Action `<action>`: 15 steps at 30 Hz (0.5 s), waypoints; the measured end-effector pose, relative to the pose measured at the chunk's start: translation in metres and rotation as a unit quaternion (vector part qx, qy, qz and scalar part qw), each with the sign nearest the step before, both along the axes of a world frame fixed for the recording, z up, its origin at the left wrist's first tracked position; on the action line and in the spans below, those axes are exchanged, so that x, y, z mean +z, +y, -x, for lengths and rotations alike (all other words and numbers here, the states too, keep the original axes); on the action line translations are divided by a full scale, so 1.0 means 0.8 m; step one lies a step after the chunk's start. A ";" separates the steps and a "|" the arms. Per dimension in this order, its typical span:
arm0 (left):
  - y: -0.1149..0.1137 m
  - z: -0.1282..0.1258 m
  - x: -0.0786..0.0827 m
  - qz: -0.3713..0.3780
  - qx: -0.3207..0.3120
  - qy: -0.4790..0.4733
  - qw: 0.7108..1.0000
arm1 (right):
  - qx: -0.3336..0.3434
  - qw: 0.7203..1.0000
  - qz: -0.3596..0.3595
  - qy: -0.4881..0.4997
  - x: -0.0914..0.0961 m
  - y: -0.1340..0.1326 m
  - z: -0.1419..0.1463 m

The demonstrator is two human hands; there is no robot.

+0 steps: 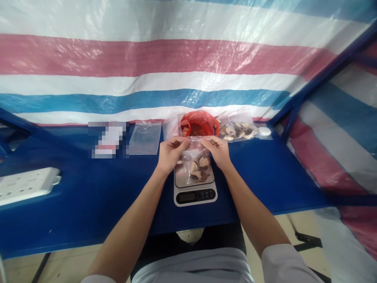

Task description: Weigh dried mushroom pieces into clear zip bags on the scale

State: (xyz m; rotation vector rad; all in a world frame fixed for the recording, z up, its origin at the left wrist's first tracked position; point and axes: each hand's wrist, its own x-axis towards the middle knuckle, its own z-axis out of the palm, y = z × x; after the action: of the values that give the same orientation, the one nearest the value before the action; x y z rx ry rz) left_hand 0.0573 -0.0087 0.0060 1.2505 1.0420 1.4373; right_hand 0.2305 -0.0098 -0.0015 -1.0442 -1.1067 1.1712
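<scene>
A clear plastic bag (188,167) with several pale and dark brown dried pieces (199,169) in its lower part hangs or rests over a small kitchen scale (196,196). My left hand (172,153) pinches the bag's top edge at its left side. At the right side of the same edge, my right hand (217,151) pinches it between thumb and fingers. The scale has a dark display and several buttons on its front; the bag covers much of its plate. Just behind my hands stands a red plastic bag (203,118), its mouth open, with brownish contents.
Right of the red bag lies a clear bag of dried pieces (240,131) beside a white round lid-like disc (264,131). Flat on the blue table (118,204) are an empty clear bag (145,138), a blurred-out item (108,141) and a white power strip (29,184). A striped tarp (147,59) hangs behind.
</scene>
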 end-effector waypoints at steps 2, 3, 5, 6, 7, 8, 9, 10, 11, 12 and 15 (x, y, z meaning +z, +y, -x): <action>0.000 0.001 -0.001 -0.003 -0.016 0.009 1.000 | 0.003 1.000 -0.002 -0.010 -0.002 0.000 0.000; 0.001 0.002 -0.001 -0.004 -0.023 0.013 1.000 | -0.001 1.000 -0.005 -0.011 -0.003 0.001 0.000; 0.001 0.003 -0.001 -0.005 -0.030 0.018 0.999 | -0.010 1.000 -0.009 -0.014 -0.005 0.001 -0.001; 0.001 0.004 -0.001 -0.005 -0.027 0.020 0.999 | -0.012 1.000 -0.009 -0.017 -0.006 0.001 -0.001; 0.001 0.004 -0.001 -0.003 -0.021 0.025 0.999 | -0.013 1.000 -0.011 -0.022 -0.007 0.002 -0.002; 0.002 0.005 0.000 0.000 -0.016 0.032 0.999 | -0.013 0.999 -0.013 -0.027 -0.007 0.002 -0.002; 0.002 0.005 0.000 0.004 -0.014 0.040 0.999 | -0.012 0.999 -0.016 -0.032 -0.008 0.002 -0.003; 0.002 0.006 0.001 0.010 -0.013 0.046 0.999 | -0.013 0.999 -0.018 -0.035 -0.009 0.002 -0.003; 0.002 0.006 0.001 0.016 -0.016 0.051 0.998 | -0.015 0.999 -0.020 -0.038 -0.009 0.002 -0.004; 0.002 0.005 0.001 0.021 -0.019 0.055 0.998 | -0.015 0.999 -0.020 -0.040 -0.009 0.001 -0.004; 0.002 0.004 0.002 0.022 -0.027 0.060 0.998 | -0.006 0.999 -0.018 -0.043 -0.007 -0.001 -0.002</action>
State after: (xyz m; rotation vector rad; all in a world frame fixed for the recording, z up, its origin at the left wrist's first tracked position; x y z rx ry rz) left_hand 0.0541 -0.0074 0.0075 1.3360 1.1067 1.3052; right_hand 0.2319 -0.0106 -0.0068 -1.0807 -1.1823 1.1016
